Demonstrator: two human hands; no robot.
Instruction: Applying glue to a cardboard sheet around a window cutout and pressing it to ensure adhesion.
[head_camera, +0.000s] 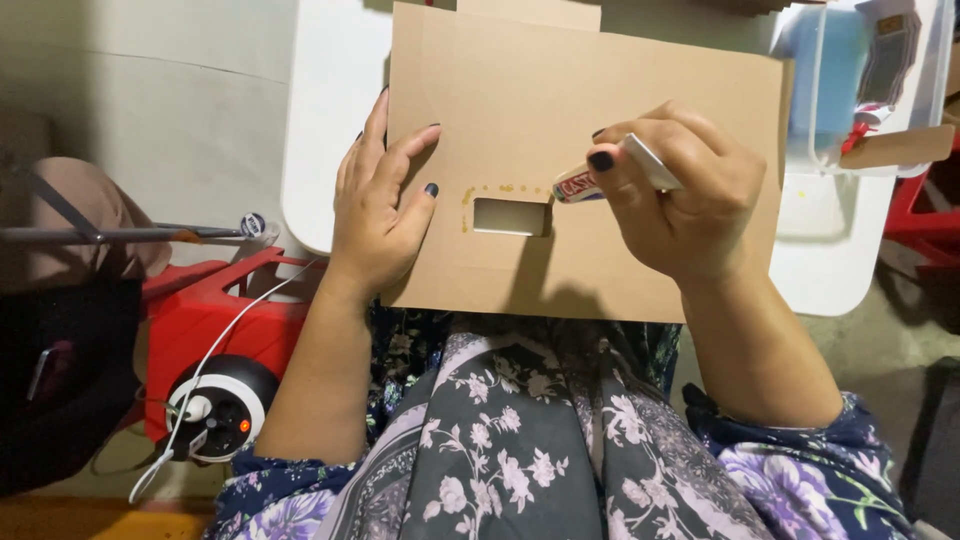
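Observation:
A brown cardboard sheet (600, 90) with a small rectangular cut-out (510, 216) lies on a white table (335, 120) in front of me. My left hand (378, 215) presses flat on the sheet's left part, fingers spread, just left of the cut-out. My right hand (680, 195) grips a small glue tube (585, 183) whose tip points at the top right corner of the cut-out. Small amber glue dots run along the cut-out's top and left edges.
A clear plastic box (865, 75) with blue and red contents stands at the table's back right. A red stool (215, 320) with a black and white cable reel (220, 405) sits at my left. Another red stool (925, 215) is at the right edge.

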